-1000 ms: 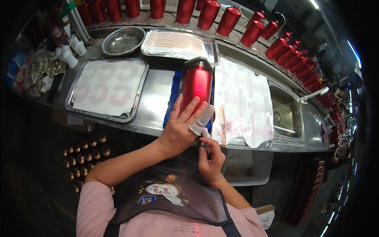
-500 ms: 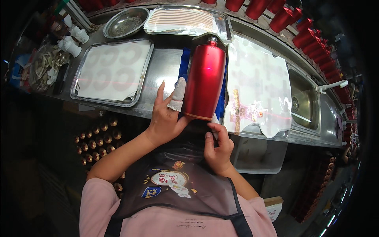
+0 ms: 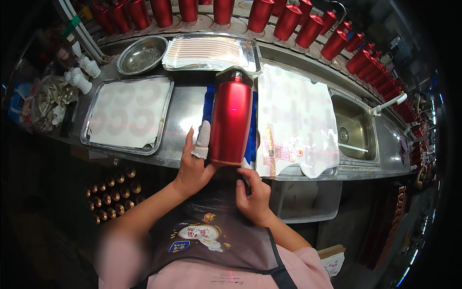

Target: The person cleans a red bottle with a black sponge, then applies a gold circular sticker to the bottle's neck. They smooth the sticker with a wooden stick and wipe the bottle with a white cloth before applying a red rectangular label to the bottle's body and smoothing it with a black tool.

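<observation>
Bottle (image 3: pixel 231 120): is lying over a blue cloth (image 3: pixel 208 103) on the counter (image 3: pixel 183 108), neck pointing away from the person.
Left hand (image 3: pixel 195 168): is spreading wide at the bottle's lower left, thumb meeting the base, one finger wearing a white cover (image 3: pixel 204 134).
Right hand (image 3: pixel 255 197): is curling just below the base, thumb and forefinger narrowly apart; whether it is gripping anything, I cannot tell.
Left side: a tray (image 3: pixel 167 108) is carrying a ring-marked sheet (image 3: pixel 127 113).
Right side: a glossy sheet (image 3: pixel 296 111) is lying near a sink (image 3: pixel 356 127).
Behind: more red bottles (image 3: pixel 262 15) are standing in a row.
</observation>
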Demonstrator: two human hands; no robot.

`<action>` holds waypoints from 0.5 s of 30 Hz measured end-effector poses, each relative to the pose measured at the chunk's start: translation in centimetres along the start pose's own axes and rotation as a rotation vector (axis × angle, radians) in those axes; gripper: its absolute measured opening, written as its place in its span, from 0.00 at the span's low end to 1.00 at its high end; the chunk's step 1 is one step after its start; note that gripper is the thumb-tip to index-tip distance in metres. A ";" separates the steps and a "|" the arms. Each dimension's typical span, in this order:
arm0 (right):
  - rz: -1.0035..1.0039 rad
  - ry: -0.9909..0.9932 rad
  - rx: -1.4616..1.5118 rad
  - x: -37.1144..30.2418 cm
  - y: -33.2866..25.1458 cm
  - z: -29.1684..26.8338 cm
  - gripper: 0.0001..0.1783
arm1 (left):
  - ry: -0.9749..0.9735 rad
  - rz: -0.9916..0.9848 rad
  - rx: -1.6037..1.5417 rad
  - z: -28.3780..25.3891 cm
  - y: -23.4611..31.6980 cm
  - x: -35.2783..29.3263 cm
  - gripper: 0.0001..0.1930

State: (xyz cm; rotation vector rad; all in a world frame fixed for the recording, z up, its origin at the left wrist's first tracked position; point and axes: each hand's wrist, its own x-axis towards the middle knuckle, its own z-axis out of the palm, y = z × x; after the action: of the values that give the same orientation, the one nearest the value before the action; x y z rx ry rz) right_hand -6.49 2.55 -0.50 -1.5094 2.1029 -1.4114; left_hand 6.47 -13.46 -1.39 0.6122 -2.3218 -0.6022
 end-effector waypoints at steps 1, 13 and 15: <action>-0.025 0.018 0.002 0.1 -0.2 -0.2 0.17 | 0.014 -0.018 -0.039 0.1 0.3 0.0 0.43; -0.309 -0.123 -0.123 1.8 -1.4 0.1 0.27 | 0.087 0.127 0.021 0.2 1.5 1.3 0.39; -0.291 -0.182 0.031 2.4 -1.8 -0.2 0.23 | 0.063 0.155 0.029 -0.1 1.5 1.7 0.40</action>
State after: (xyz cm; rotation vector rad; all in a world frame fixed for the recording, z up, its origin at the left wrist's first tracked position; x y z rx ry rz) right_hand -6.59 0.66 1.84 -1.9125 1.8035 -1.3267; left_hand 5.03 -13.25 0.31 0.4522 -2.2965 -0.4710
